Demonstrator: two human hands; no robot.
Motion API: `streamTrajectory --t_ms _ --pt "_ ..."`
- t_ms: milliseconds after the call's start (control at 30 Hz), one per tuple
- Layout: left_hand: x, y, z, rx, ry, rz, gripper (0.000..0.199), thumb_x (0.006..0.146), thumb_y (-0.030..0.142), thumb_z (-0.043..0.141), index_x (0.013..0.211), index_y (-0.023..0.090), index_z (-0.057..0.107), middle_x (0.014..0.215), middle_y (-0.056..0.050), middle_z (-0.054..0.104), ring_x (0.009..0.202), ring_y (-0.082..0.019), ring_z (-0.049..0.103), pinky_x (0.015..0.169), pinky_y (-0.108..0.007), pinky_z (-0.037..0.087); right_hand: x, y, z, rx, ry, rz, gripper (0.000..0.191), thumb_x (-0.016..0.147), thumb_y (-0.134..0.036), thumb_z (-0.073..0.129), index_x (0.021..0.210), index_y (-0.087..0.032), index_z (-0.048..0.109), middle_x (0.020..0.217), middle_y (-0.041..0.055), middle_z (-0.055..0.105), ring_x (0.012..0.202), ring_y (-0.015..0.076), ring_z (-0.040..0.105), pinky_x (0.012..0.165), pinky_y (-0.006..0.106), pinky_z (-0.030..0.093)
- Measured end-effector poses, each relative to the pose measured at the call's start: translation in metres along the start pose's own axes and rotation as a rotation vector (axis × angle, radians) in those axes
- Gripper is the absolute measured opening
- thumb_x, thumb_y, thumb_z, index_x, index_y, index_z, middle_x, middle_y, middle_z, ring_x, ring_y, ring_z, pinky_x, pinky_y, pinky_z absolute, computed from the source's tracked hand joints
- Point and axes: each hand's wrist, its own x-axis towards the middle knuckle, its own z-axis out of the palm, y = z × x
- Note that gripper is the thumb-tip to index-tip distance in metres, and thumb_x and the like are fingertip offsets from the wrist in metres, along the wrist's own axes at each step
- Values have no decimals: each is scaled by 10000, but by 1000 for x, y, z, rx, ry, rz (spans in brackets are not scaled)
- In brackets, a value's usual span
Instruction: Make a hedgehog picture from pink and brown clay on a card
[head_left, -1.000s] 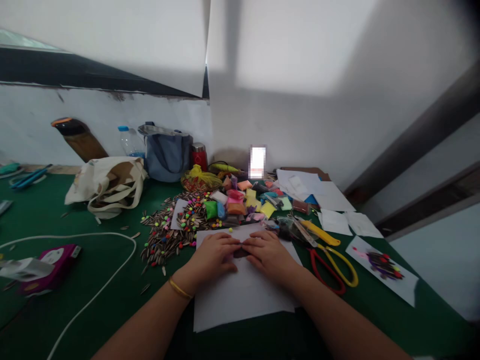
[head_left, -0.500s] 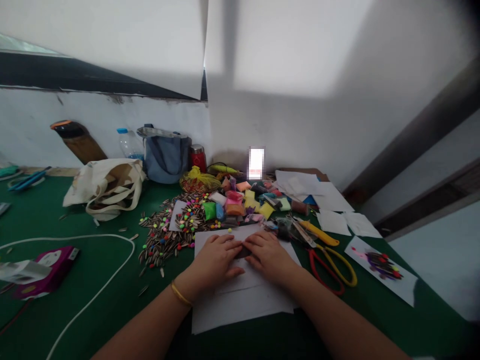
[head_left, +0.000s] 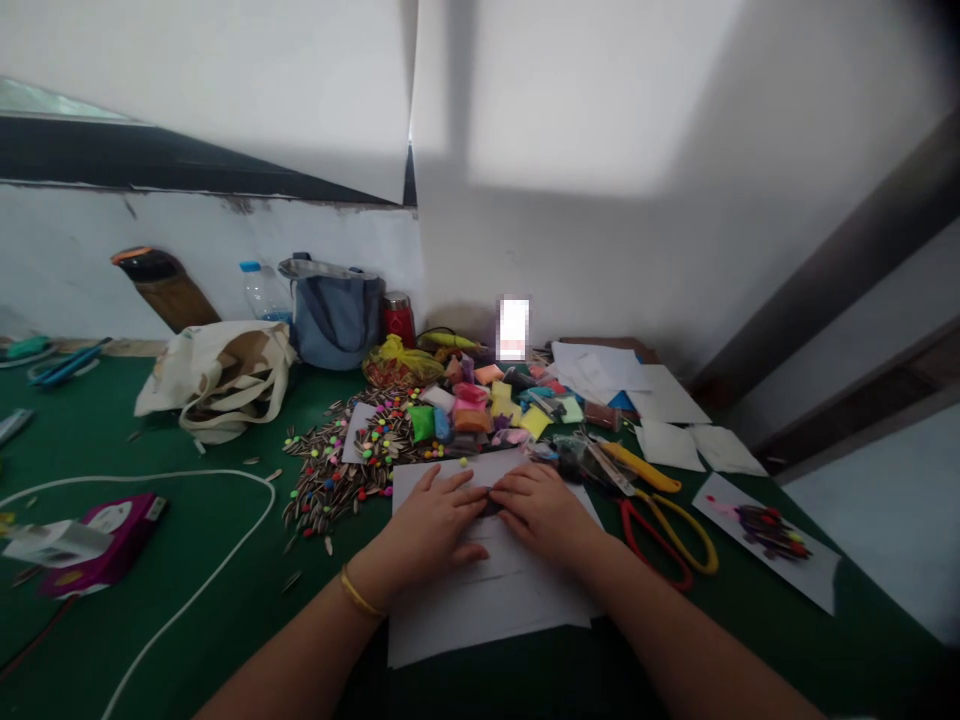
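Striped sunflower seeds point(head_left: 330, 485) and coloured beads point(head_left: 386, 432) heaped left of paper; gold bangle point(head_left: 361, 592) on left wrist; left hand point(head_left: 435, 522) flat on white paper sheets point(head_left: 480, 612), fingers close together; small dark scrap point(head_left: 491, 503) between both hands' fingertips, too small to tell; right hand point(head_left: 544, 512) flat, fingers close together; red-and-yellow scissors point(head_left: 660, 535) just right of paper.

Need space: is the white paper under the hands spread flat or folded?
Spread flat: the white paper sheet lies on the green tabletop, under the left hand and right hand; what's beneath them is hidden.
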Motion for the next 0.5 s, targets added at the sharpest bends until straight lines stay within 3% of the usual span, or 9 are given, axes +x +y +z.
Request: streamTrajectory --t_ms 133,300,400,500 --pt "2 -3 1 -52 18 6 588 792 455 675 1338 308 510 1374 -54 560 1337 -300 416 1132 -544 198 -1 5 1 24 10 -47 246 912 -254 551 1130 -245 665 1133 52 687 1078 235 548 996 456 353" --pt "5 -12 0 -147 169 -78 377 861 275 595 1235 231 603 1249 -93 631 1144 -233 573 998 -398 419 -3 21 2 45 72 21 311 863 -125 539 1135 -200 671 1084 74 679 1007 215 568 941 391 425" --pt "4 -17 0 -115 231 -145 301 845 247 608 1140 218 660 1143 -89 660 1056 -236 590 936 -391 442 -5 25 -4 50 25 30 332 830 -89 544 1108 -197 690 991 74 669 946 211 564 862 352 465" --pt "4 -18 0 -97 188 -157 304 805 265 667 1107 225 672 1095 -73 659 1011 -235 588 897 -381 445 -6 22 -11 52 -56 14 337 837 -104 555 1125 -218 688 964 66 644 936 204 553 831 327 467"
